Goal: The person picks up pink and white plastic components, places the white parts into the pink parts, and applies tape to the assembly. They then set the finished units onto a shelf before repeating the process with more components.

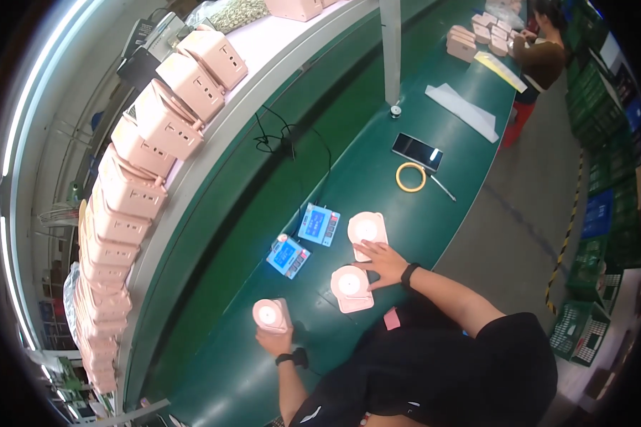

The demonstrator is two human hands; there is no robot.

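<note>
My left hand (274, 343) is closed round the near side of a pink plastic device with a round white disc on top (269, 314), at the table's left. Over to the right, my right hand (384, 265) has its fingers spread between two more such devices. Its fingertips reach the lower edge of the farther pink device (367, 229), and its thumb lies by the nearer pink device (350, 286). Two small blue meters with lit screens, a left meter (288, 256) and a right meter (319, 225), stand just beyond the devices.
On the green table (406, 235) lie a phone (417, 151), a yellow tape ring (410, 177) and white sheets (463, 110). Pink socket boxes (132, 186) line the raised shelf at left. A co-worker (541, 53) stands at the far end. Green crates (580, 331) stand at right.
</note>
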